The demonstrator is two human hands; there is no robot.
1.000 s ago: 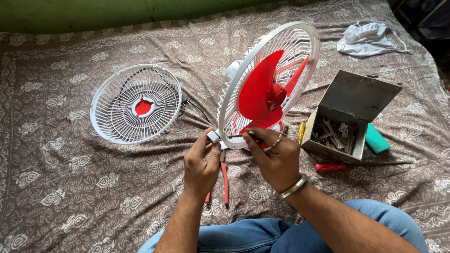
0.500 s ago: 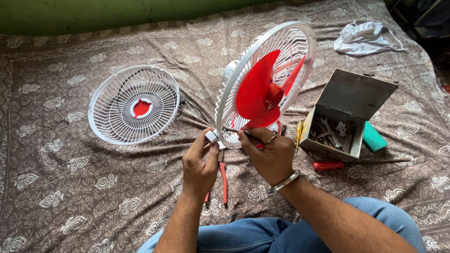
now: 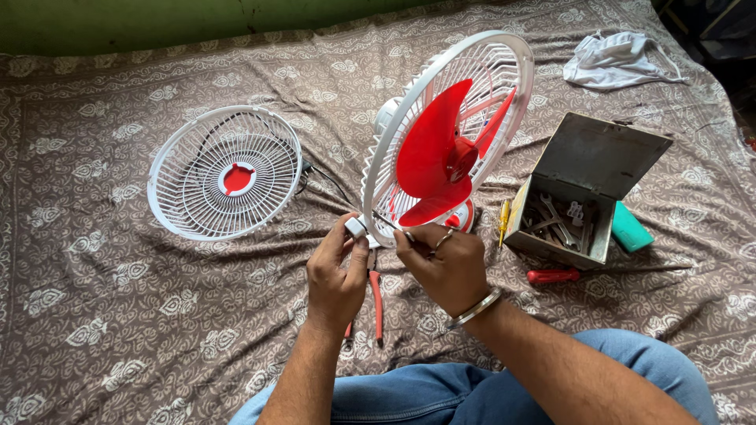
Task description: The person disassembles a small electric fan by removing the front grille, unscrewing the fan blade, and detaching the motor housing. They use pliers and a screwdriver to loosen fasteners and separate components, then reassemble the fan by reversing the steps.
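the fan [image 3: 453,149] has tipped slightly; left hand [image 3: 335,275] pinches a white clip [image 3: 356,227], right hand [image 3: 441,264] pinches the guard rim [image 3: 378,216]; the clip might slip loose.

Left hand [image 3: 335,275] pinches small white part [image 3: 355,227] at fan [image 3: 445,142] guard rim; right hand [image 3: 445,264] alongside, fingers on rim. Loose grille [image 3: 224,173] left, toolbox [image 3: 587,189] right, pliers [image 3: 374,303] on bedsheet [image 3: 118,315].

grille [image 3: 224,173] left of fan [image 3: 449,134], toolbox [image 3: 587,189] right
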